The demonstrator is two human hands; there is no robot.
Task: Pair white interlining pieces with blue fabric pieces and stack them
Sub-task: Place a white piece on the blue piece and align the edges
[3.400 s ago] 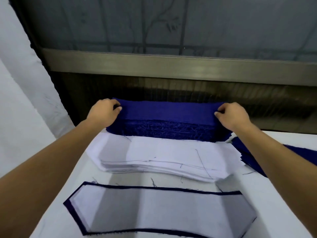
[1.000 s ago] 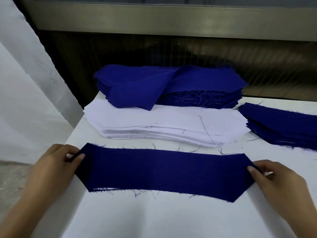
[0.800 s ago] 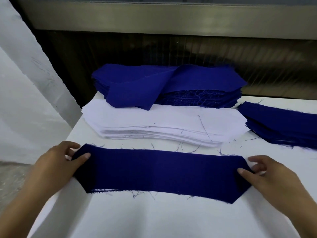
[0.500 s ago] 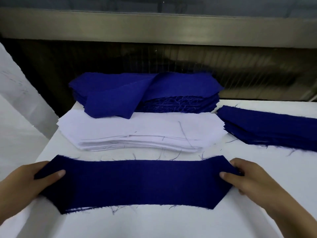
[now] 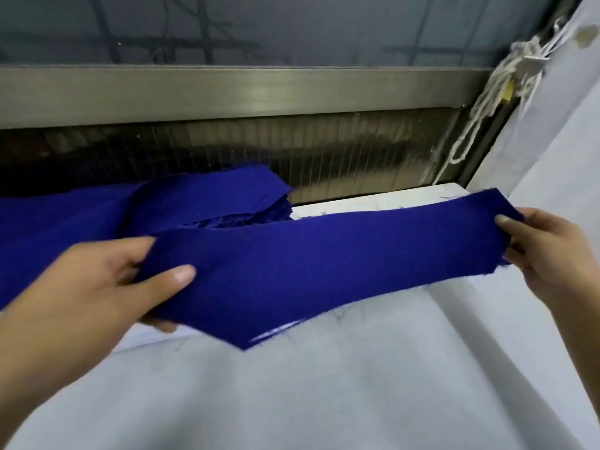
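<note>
Your left hand [image 5: 107, 287] and right hand [image 5: 545, 251] pinch the lifted blue piece [image 5: 324, 264]; next, stack it flat, edges squared.

White table [image 5: 324, 384], blue fabric stack [image 5: 211, 196] at its far-left edge

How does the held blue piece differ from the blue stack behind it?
The held blue piece is a strip stretched aloft between left hand and right hand; the blue stack is many layers resting at the back. The held piece is smooth; the stack's top is rumpled. Both are deep blue.
</note>
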